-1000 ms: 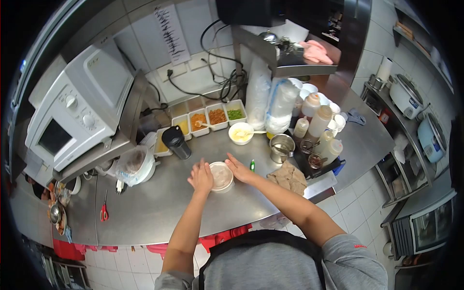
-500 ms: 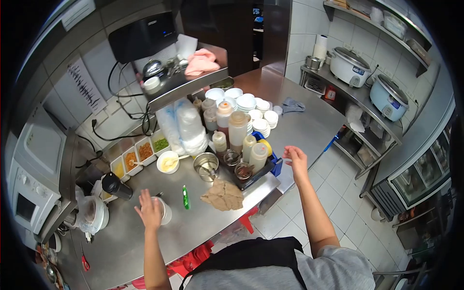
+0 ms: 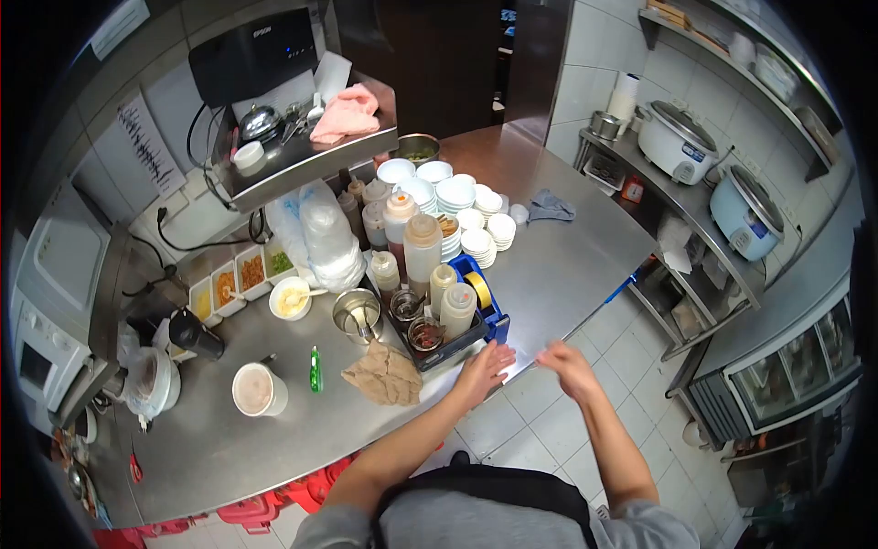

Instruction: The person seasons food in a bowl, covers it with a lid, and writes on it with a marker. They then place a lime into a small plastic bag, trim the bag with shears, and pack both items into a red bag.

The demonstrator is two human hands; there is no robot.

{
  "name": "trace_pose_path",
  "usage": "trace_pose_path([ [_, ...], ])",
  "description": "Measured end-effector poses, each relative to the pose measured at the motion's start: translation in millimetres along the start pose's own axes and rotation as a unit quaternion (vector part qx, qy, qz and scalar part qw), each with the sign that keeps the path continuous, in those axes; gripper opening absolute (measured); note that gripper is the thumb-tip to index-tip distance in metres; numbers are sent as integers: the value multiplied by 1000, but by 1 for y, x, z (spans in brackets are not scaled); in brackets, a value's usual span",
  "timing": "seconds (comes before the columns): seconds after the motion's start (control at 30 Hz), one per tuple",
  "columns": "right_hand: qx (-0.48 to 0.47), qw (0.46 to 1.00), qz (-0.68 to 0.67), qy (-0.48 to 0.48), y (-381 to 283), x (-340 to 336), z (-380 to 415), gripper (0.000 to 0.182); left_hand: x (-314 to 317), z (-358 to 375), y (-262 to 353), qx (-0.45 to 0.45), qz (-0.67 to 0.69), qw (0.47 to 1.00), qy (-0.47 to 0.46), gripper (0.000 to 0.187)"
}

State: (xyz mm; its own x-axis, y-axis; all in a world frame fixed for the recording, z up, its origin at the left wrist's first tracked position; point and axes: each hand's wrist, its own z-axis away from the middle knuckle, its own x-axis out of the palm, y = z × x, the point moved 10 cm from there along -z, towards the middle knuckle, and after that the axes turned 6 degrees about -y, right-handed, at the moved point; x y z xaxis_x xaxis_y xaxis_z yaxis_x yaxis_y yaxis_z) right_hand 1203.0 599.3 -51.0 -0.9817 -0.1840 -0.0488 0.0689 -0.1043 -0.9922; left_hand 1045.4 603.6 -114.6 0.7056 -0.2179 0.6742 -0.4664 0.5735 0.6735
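Observation:
My left hand [image 3: 485,373] is open and empty, fingers spread, just in front of the black tray of sauce bottles [image 3: 448,346] and the blue tape dispenser [image 3: 495,322]. To its right, my right hand [image 3: 567,368] hangs over the floor beyond the counter edge, its fingers loosely bent and apart, with nothing in them. A crumpled brown cloth [image 3: 384,373] lies left of my left hand. Farther left are a green packet [image 3: 315,370] and a white tub [image 3: 259,391] with pale contents. A metal pot [image 3: 357,314] stands behind the cloth.
Stacked white bowls [image 3: 455,194] and small dishes stand behind the bottles [image 3: 422,249]. Topping containers [image 3: 250,272] line the wall side. A metal shelf [image 3: 311,174] overhangs the counter [image 3: 302,448]. Rice cookers [image 3: 677,144] sit at right, and red bins show below the counter edge.
My left hand has moved right, away from the white tub, to near the tray. My right hand is lower in view, closer to my left. The camera view has shifted.

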Motion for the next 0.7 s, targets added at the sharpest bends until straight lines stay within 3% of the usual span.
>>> trace_pose_path([
  [0.07,96,995,12,8,10,-19,70,24,-9,-26,-15,-3,90,995,42,56],
  [0.13,168,986,21,8,27,-31,121,19,-19,-49,-21,27,93,993,74,54],
  [0.2,178,982,-58,23,43,-30,138,15,-29,-60,-30,51,93,990,96,50],
  [0.3,187,981,-57,-1,73,-33,131,9,-38,-66,-35,71,74,985,135,42],
  [0.43,166,985,-2,-37,100,-43,136,9,-57,-76,-44,24,-113,952,285,25],
  [0.53,195,971,104,-93,135,-64,142,25,-43,-81,-31,80,-280,908,300,23],
  [0.63,288,950,85,-81,146,-45,149,28,-19,-78,-28,141,-142,974,105,26],
  [0.7,278,955,44,-96,103,20,133,15,10,-3,32,134,-107,985,31,28],
])
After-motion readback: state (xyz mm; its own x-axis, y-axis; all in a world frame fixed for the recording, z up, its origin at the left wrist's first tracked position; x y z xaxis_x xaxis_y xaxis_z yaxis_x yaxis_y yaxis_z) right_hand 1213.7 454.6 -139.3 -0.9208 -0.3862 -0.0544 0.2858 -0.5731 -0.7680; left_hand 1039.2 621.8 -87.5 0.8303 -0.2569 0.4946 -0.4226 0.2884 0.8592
